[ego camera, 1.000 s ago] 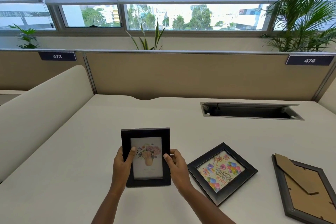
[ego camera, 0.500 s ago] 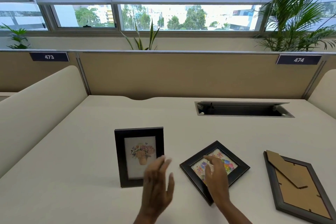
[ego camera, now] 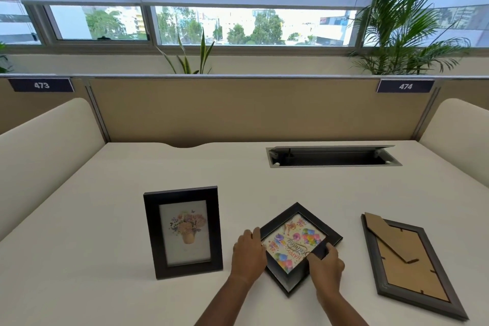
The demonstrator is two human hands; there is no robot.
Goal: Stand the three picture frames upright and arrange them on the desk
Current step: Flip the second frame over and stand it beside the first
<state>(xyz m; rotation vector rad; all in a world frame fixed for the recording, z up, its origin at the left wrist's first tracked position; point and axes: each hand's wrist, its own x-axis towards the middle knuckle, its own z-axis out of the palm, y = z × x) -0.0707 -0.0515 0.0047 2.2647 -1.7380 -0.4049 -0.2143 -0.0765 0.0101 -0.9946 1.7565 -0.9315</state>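
Birthday frame: flat on the bench, face up, turned cornerwise.
Left hand: fingers curled on that frame's left corner.
Right hand: gripping its near right edge.
Flower frame: upright, left of the birthday frame.
Third frame: face down, right of it, well apart.

Flower frame stands at my 11 on desk; birthday frame at 12 between my hands; face-down frame at 2; cable hatch behind, 1 o'clock.
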